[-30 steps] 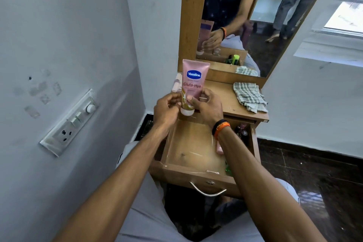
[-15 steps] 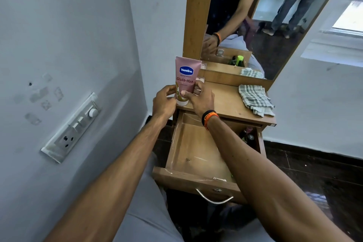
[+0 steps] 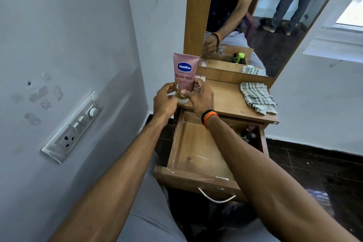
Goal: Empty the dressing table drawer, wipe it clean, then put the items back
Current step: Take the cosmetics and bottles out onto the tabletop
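Note:
A pink Vaseline lotion tube (image 3: 185, 70) stands cap-down on the back left corner of the dressing table top (image 3: 229, 102). My left hand (image 3: 165, 100) and my right hand (image 3: 198, 97) both hold its lower end, fingers curled round it. The wooden drawer (image 3: 194, 155) below is pulled out; its left part is bare wood. Small bottles (image 3: 248, 133) lie in its far right corner, partly hidden by my right forearm.
A checked cloth (image 3: 257, 97) lies folded on the right of the table top. A mirror (image 3: 255, 15) rises behind it, showing a standing person. A switch panel (image 3: 72, 127) is on the left wall. The drawer has a metal handle (image 3: 216, 197).
Both hands have carried the tube up and back from over the drawer to the table top's left rear corner, where its cap now rests.

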### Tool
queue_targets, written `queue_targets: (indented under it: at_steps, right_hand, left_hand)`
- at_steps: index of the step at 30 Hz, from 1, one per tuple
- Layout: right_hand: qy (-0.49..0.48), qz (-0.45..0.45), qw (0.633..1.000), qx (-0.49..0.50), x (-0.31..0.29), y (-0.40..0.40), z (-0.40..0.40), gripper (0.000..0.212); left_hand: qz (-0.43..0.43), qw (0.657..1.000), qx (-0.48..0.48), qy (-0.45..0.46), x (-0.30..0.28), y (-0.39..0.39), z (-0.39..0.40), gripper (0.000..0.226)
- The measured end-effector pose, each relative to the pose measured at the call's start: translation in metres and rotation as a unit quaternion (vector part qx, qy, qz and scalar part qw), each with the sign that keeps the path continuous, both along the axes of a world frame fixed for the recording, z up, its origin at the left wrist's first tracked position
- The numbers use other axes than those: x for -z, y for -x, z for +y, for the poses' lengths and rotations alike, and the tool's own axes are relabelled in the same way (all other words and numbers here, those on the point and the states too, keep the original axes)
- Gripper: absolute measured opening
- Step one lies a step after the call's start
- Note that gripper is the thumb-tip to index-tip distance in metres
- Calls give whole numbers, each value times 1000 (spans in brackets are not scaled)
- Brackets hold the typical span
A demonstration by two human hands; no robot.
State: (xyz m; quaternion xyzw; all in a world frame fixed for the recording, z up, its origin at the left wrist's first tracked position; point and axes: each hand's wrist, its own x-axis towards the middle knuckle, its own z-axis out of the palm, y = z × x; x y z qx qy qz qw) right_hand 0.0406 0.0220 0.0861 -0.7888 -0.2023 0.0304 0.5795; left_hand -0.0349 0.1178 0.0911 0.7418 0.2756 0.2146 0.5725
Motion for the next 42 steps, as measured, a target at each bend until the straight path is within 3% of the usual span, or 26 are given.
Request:
queue_targets:
  at_steps: [12,17,20,23,25,29,36,41,42]
  right_hand:
    - [-6,29,1000,3,17,-1,-7,62]
    - [-15,25,999,32,17,3,-20,61]
    - [-8,1,995,104,21,7,-35,37]
    - [6,-6,982,188,23,11,-55,11]
    - [25,1,977,212,23,13,-71,6]
    - [166,15,961,220,28,9,-103,7]
    - [437,47,884,160,34,-4,-139,17]
    - [506,19,856,105,38,-6,-145,24]
    - [510,18,855,96,39,-5,-145,23]
  left_hand:
    - [-1,1000,-13,5,14,2,-8,57]
    - [-21,995,-102,-4,13,12,-23,51]
    - [-44,988,-143,-35,14,17,-43,28]
    - [-42,995,-76,-43,22,14,-66,22]
    - [-27,998,-32,-45,29,10,-81,22]
    - [65,995,69,-7,50,-3,-104,15]
    - [185,967,174,21,84,-13,-127,16]
    - [218,957,187,39,86,-21,-139,6]
    - [226,955,184,44,87,-23,-140,12]
